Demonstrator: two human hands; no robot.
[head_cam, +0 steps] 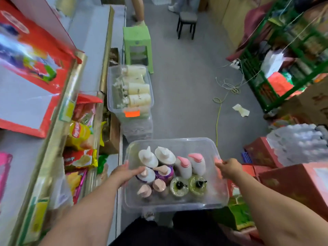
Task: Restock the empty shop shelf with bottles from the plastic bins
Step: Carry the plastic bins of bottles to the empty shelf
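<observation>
1. Above the grey floor (186,103), in the aisle beside a shop shelf (46,157), a person holds a clear bin (177,140) in front of their body.
2. The left hand (124,173) grips the bin's left rim, fingers curled over the edge.
3. The right hand (229,167) grips the right rim in the same way, fingers bent round it.
4. Upright bottles fill the bin's left and middle part: two white bottles (148,158) at the far left, two pink-capped bottles (197,162) beside them, purple bottles (164,172) in the middle, and two green bottles (179,186) with black pumps along the near side.
5. Farther down the aisle, against the shelf's foot, a second bin (111,89) holds cream bottles (138,88) lying on their sides; an orange label (132,113) sits on its near wall.
6. A green stool (135,35) stands just beyond that bin.
7. Snack packs (78,134) lie on the shelf at the left, and a yellow cable (217,121) runs along the floor.
</observation>
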